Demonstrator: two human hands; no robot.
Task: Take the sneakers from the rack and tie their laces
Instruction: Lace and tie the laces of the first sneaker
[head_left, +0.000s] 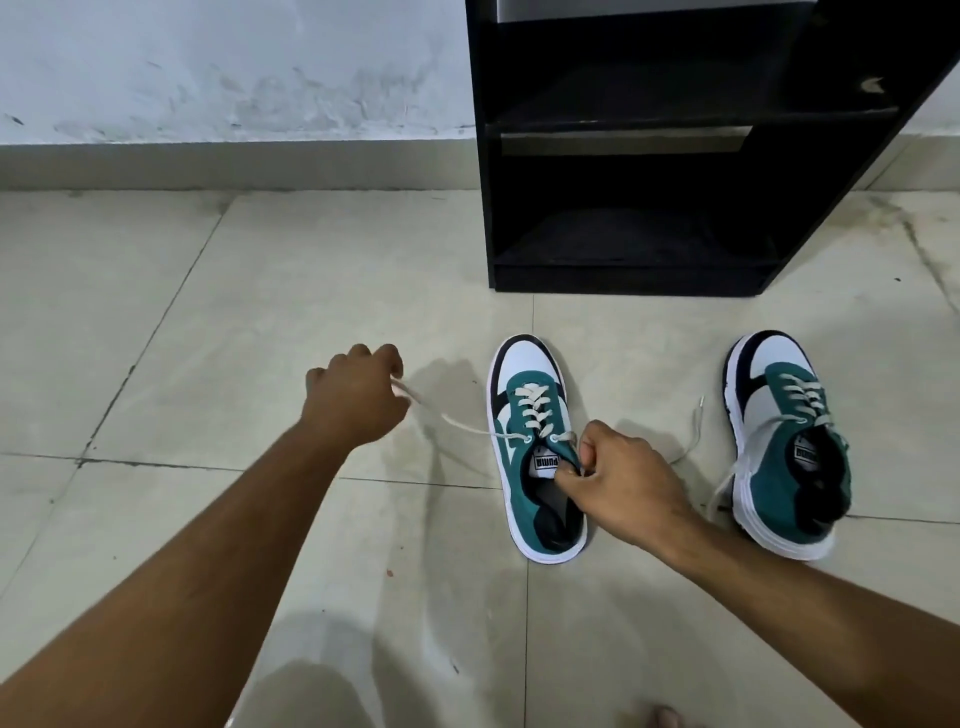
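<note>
Two green, white and black sneakers stand on the tiled floor, toes pointing away from me. The left sneaker (524, 410) has cream laces. My left hand (356, 395) is closed on one lace end (457, 423) and holds it stretched out to the left of that shoe. My right hand (618, 480) pinches the other lace at the shoe's tongue and top eyelet. The right sneaker (779, 441) stands apart to the right, its laces (693, 431) loose on the floor. The black rack (649, 156) stands behind the shoes, its shelves bare.
A white wall with a grey skirting (234, 166) runs behind the floor at the left. Pale floor tiles (234, 312) spread to the left of the shoes. A toe of my foot (662, 717) shows at the bottom edge.
</note>
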